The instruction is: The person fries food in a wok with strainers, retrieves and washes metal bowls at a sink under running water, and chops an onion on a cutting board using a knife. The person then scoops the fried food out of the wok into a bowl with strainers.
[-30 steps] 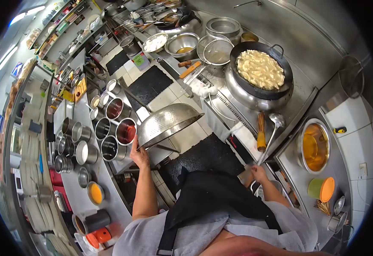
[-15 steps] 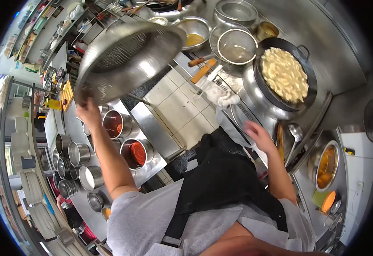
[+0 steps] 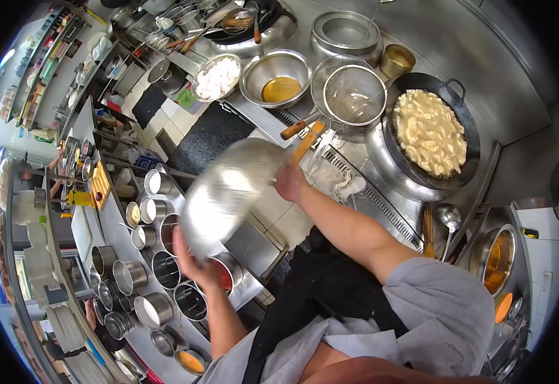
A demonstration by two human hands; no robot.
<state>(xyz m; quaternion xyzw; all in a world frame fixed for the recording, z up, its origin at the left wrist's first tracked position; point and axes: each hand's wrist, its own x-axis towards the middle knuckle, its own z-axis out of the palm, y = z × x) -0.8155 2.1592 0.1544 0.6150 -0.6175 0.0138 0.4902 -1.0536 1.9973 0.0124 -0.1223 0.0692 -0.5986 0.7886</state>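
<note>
A large metal colander (image 3: 231,192), smeared by motion, hangs tilted in front of me over the gap between the counters. At its right rim my right hand (image 3: 290,181) is closed on the edge. My left hand (image 3: 197,265) is at the colander's lower left side, fingers stretched up along it; whether it bears any weight I cannot tell. To the right, a black wok (image 3: 417,83) holds many pale pieces of food (image 3: 430,131) in liquid. A wire strainer (image 3: 355,96) with a wooden handle rests left of the wok.
Beyond the colander stand a metal bowl of yellow liquid (image 3: 282,89) and a bowl of white food (image 3: 218,78). Several metal pots (image 3: 130,276) line the left counter. A ladle (image 3: 449,216) and a bamboo brush (image 3: 428,230) lie at right, near an orange-filled bowl (image 3: 497,259).
The colander has swung down and to the right, from raised at upper left. My right hand has reached across and taken its rim. My left hand has moved lower, its fingers now extended.
</note>
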